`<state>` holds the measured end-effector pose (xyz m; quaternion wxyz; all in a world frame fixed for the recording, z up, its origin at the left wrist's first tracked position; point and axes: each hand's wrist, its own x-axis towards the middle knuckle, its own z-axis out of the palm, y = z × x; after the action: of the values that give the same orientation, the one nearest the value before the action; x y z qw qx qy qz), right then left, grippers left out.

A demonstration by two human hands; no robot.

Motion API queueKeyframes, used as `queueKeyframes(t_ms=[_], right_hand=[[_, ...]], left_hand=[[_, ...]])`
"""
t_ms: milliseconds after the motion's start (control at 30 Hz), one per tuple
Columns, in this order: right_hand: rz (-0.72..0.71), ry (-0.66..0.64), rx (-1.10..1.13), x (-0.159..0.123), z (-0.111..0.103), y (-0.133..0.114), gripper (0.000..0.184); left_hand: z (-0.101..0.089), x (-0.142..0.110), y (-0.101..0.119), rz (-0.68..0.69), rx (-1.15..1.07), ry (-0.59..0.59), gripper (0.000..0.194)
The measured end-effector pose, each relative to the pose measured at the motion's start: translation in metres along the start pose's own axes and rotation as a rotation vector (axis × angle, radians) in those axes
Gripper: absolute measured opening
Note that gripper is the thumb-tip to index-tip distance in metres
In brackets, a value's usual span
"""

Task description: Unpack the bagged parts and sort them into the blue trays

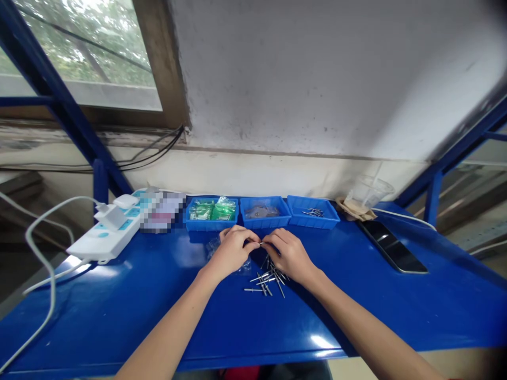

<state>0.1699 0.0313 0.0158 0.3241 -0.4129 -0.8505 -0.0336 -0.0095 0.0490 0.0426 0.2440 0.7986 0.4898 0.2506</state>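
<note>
My left hand (234,249) and my right hand (291,254) meet above the middle of the blue table. Both are closed in a pinch on one small silvery piece, a rivet (261,243) by its look, mostly covered by my fingertips. Just below my right hand lies a loose pile of pop rivets (271,278) with long thin stems, pointing in various directions. A crumpled clear plastic bag (244,266) rests on the table, partly hidden by my left hand.
Three blue bins stand along the wall: one with green and clear packets (212,214), one with clear bags (263,212), one with some rivets (314,212). A white power strip (106,232) with cables lies left; a phone (392,246) and clear plastic cup (366,192) are right.
</note>
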Motion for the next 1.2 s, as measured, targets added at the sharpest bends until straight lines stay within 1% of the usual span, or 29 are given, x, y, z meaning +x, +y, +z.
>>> queueKeyframes(t_ms=[133, 200, 233, 400, 533, 633, 700, 767, 833, 867, 900, 967, 1033, 1100, 1200], right_hand=[[0.029, 0.087, 0.093, 0.000, -0.002, 0.001, 0.013], [0.041, 0.123, 0.115, 0.001, -0.003, 0.000, 0.013], [0.041, 0.132, 0.117, 0.001, -0.003, 0.000, 0.012], [0.045, 0.125, 0.106, -0.001, -0.002, -0.002, 0.014], [0.060, 0.109, 0.112, -0.001, -0.002, -0.003, 0.013], [0.069, 0.121, 0.112, 0.001, -0.006, 0.000, 0.014], [0.100, 0.176, 0.092, 0.002, -0.015, 0.009, 0.014], [0.182, 0.290, 0.014, 0.001, -0.026, 0.026, 0.014], [0.332, 0.439, -0.140, -0.002, -0.038, 0.049, 0.013], [0.424, 0.479, -0.224, -0.005, -0.042, 0.061, 0.013], [0.496, 0.485, -0.294, -0.008, -0.045, 0.072, 0.018], [0.580, 0.427, -0.361, -0.013, -0.045, 0.086, 0.027], [0.578, 0.333, -0.319, -0.015, -0.039, 0.087, 0.026], [0.517, 0.245, -0.197, -0.012, -0.029, 0.076, 0.024], [0.389, 0.130, -0.003, -0.005, -0.014, 0.048, 0.021]], left_hand=[[0.001, 0.003, -0.002, -0.024, -0.309, 0.003, 0.012], [0.003, 0.004, -0.003, -0.030, -0.403, -0.002, 0.013], [0.003, 0.004, -0.003, -0.028, -0.416, -0.001, 0.012], [0.004, 0.002, -0.001, -0.006, -0.286, 0.029, 0.013], [0.004, 0.002, 0.000, 0.038, -0.222, 0.027, 0.016], [0.010, 0.002, 0.002, -0.006, -0.236, -0.004, 0.032], [0.018, 0.000, 0.006, -0.053, -0.219, -0.020, 0.039], [0.026, -0.003, 0.010, -0.061, -0.110, -0.023, 0.032], [0.033, -0.008, 0.012, -0.026, 0.055, -0.019, 0.020], [0.035, -0.009, 0.013, -0.007, 0.127, -0.015, 0.016], [0.037, -0.010, 0.013, 0.008, 0.180, -0.012, 0.013], [0.038, -0.011, 0.012, 0.008, 0.242, -0.014, 0.015], [0.035, -0.010, 0.010, -0.013, 0.280, -0.021, 0.021], [0.030, -0.009, 0.007, -0.023, 0.315, -0.026, 0.021], [0.022, -0.007, 0.002, -0.008, 0.356, -0.040, 0.014]])
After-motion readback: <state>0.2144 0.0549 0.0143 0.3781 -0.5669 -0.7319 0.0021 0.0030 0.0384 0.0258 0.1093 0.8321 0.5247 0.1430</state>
